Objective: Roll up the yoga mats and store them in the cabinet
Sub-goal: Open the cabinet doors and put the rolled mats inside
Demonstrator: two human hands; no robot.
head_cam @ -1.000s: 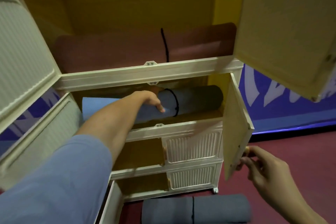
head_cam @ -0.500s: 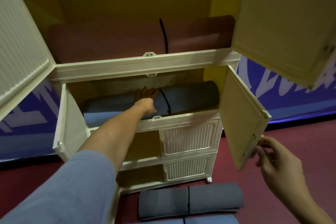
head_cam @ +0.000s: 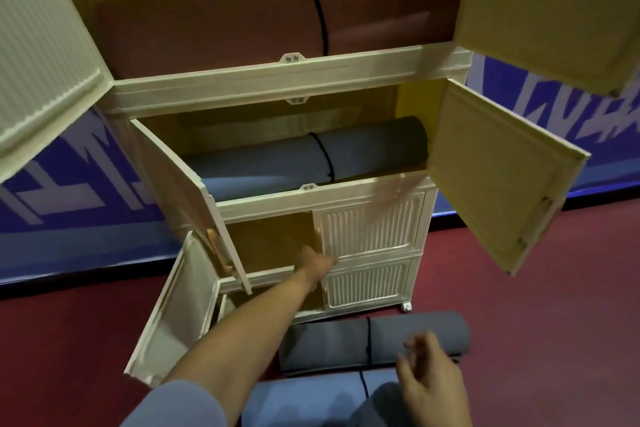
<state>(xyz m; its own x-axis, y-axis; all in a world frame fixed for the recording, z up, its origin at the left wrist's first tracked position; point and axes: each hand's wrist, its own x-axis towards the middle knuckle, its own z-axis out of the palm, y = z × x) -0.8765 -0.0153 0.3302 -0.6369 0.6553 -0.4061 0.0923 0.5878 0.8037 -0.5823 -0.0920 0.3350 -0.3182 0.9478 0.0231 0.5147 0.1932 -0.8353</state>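
The cream cabinet (head_cam: 263, 81) stands with its upper doors swung open. A brown-red rolled mat (head_cam: 214, 28) with a black strap lies on the top shelf. On the second shelf rests a grey-blue rolled mat (head_cam: 367, 149), also strapped. My left hand (head_cam: 317, 263) reaches to the third tier, at the edge of its closed right door (head_cam: 370, 224), just below the handle; its fingers are too small to read. A grey rolled mat (head_cam: 415, 336) and a blue rolled mat (head_cam: 311, 399) lie on the floor in front. My right hand (head_cam: 429, 381) hovers over them, fingers apart, holding nothing.
The third tier's left door (head_cam: 173, 315) hangs open toward me at the lower left. The second tier's right door (head_cam: 495, 184) juts out on the right. Dark red floor (head_cam: 554, 322) surrounds the cabinet, with a blue banner wall (head_cam: 69, 204) behind.
My left hand left the grey-blue mat on the second shelf and dropped to the third tier. My right hand let go of the second tier's right door and came down over the floor mats.
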